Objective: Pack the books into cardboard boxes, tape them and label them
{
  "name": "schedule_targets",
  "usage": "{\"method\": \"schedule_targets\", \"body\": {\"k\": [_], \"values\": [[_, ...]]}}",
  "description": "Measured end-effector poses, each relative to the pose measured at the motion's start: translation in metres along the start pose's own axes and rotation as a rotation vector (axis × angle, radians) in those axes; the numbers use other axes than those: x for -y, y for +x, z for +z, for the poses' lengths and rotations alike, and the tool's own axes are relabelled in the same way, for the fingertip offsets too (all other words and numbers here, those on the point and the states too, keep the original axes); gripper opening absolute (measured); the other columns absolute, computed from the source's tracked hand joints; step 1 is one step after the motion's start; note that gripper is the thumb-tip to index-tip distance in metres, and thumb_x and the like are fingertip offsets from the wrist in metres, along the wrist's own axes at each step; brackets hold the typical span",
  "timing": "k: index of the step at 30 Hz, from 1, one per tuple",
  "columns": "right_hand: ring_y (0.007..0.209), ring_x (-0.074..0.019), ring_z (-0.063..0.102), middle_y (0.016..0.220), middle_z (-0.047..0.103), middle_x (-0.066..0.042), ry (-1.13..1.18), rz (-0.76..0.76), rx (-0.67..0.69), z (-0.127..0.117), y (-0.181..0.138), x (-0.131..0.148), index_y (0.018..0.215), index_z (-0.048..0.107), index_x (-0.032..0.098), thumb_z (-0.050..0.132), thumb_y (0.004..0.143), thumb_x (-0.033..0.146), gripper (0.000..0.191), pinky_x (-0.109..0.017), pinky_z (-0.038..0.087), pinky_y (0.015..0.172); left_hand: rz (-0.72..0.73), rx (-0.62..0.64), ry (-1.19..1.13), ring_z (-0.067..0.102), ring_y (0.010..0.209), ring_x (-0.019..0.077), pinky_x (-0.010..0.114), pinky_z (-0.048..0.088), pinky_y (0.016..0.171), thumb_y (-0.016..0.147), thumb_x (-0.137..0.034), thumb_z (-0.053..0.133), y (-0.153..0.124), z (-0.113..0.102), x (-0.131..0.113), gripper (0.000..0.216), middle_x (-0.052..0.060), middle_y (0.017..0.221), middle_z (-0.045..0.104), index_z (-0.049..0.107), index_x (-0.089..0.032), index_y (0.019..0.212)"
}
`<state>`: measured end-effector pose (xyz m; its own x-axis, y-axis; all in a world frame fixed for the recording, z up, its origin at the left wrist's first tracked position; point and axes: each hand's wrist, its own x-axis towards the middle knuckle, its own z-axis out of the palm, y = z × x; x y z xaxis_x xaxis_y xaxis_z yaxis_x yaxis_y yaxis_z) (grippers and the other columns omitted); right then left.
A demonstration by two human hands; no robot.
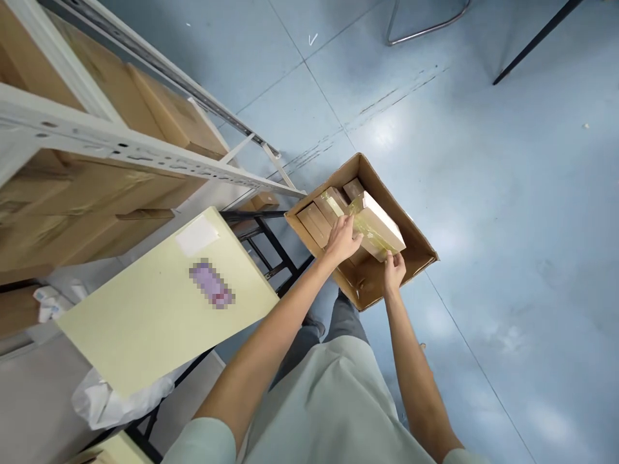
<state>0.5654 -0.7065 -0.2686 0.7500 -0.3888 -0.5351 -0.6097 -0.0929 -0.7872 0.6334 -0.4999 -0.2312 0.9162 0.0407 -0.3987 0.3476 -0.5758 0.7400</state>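
Note:
A large open carton (420, 248) stands before me, with several small cardboard boxes (316, 222) packed along its far-left side. Above its middle, a taped small box (380, 222) with a pale side is held tilted between my hands. My left hand (344, 240) has its fingers bent against the box's left side; the fingertips are partly hidden. At the near right corner of that box, my right hand (394, 270) pinches the edge between thumb and fingers. Clear yellowish tape runs along the face turned toward me.
On my left is a pale yellow stool top (159, 322) with a white paper and a blurred purple item. A white metal shelf rack (145, 151) with brown cartons (111, 193) rises behind it. Metal chair legs (430, 29) stand on the blue floor (507, 212).

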Motion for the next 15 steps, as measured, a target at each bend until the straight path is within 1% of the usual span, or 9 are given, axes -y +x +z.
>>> {"method": "schedule_targets", "body": {"k": [3, 5, 7, 9, 12, 14, 15], "values": [[0.124, -0.0318, 0.073, 0.136, 0.074, -0.022, 0.044, 0.028, -0.015, 0.022, 0.036, -0.012, 0.139, 0.066, 0.011, 0.061, 0.093, 0.057, 0.065, -0.046, 0.06, 0.104, -0.026, 0.032, 0.015, 0.048, 0.151, 0.0403, 0.056, 0.035, 0.131, 0.093, -0.034, 0.073, 0.039, 0.017, 0.011, 0.07, 0.024, 0.155, 0.054, 0.051, -0.013, 0.156], [0.123, -0.0317, 0.074, 0.136, 0.075, -0.022, 0.059, 0.027, -0.007, 0.038, 0.057, -0.02, 0.137, 0.066, 0.011, 0.061, 0.093, 0.055, 0.063, -0.047, 0.059, 0.106, -0.04, 0.046, 0.017, 0.043, 0.156, 0.0416, 0.057, 0.032, 0.133, 0.092, -0.034, 0.074, 0.058, 0.024, 0.02, 0.074, 0.025, 0.161, 0.051, 0.049, -0.012, 0.158], [0.126, -0.0322, 0.072, 0.138, 0.073, -0.023, 0.044, 0.014, 0.001, 0.053, 0.074, -0.028, 0.141, 0.064, 0.009, 0.059, 0.095, 0.055, 0.065, -0.049, 0.058, 0.108, -0.028, 0.057, 0.0, 0.039, 0.16, 0.0414, 0.057, 0.03, 0.134, 0.093, -0.035, 0.073, 0.075, 0.024, 0.03, 0.077, 0.024, 0.167, 0.046, 0.046, -0.013, 0.161], [0.133, -0.0331, 0.069, 0.144, 0.07, -0.025, 0.013, 0.015, 0.014, 0.066, 0.088, -0.038, 0.151, 0.058, 0.008, 0.058, 0.096, 0.055, 0.072, -0.05, 0.057, 0.111, -0.003, 0.065, -0.015, 0.034, 0.163, 0.0399, 0.057, 0.028, 0.136, 0.095, -0.037, 0.071, 0.088, 0.021, 0.038, 0.078, 0.022, 0.172, 0.041, 0.043, -0.016, 0.165], [0.144, -0.0332, 0.062, 0.155, 0.062, -0.025, -0.03, 0.065, 0.05, 0.081, 0.101, -0.053, 0.164, 0.044, 0.009, 0.059, 0.097, 0.057, 0.084, -0.051, 0.054, 0.116, 0.006, 0.04, -0.01, 0.029, 0.167, 0.0373, 0.058, 0.024, 0.137, 0.1, -0.038, 0.065, 0.096, 0.013, 0.047, 0.077, 0.019, 0.177, 0.036, 0.037, -0.017, 0.168], [0.147, -0.033, 0.061, 0.159, 0.058, -0.026, -0.062, 0.096, 0.072, 0.085, 0.101, -0.062, 0.167, 0.039, 0.009, 0.058, 0.097, 0.06, 0.089, -0.052, 0.053, 0.118, -0.011, 0.009, -0.007, 0.029, 0.167, 0.0363, 0.059, 0.024, 0.137, 0.103, -0.039, 0.061, 0.088, 0.012, 0.049, 0.075, 0.02, 0.176, 0.037, 0.035, -0.017, 0.169], [0.146, -0.0331, 0.061, 0.159, 0.058, -0.027, -0.074, 0.104, 0.085, 0.085, 0.099, -0.066, 0.167, 0.039, 0.008, 0.057, 0.096, 0.062, 0.09, -0.052, 0.053, 0.119, -0.023, -0.002, -0.01, 0.03, 0.166, 0.036, 0.06, 0.024, 0.137, 0.103, -0.038, 0.06, 0.078, 0.013, 0.049, 0.073, 0.02, 0.175, 0.039, 0.035, -0.017, 0.169]]}}
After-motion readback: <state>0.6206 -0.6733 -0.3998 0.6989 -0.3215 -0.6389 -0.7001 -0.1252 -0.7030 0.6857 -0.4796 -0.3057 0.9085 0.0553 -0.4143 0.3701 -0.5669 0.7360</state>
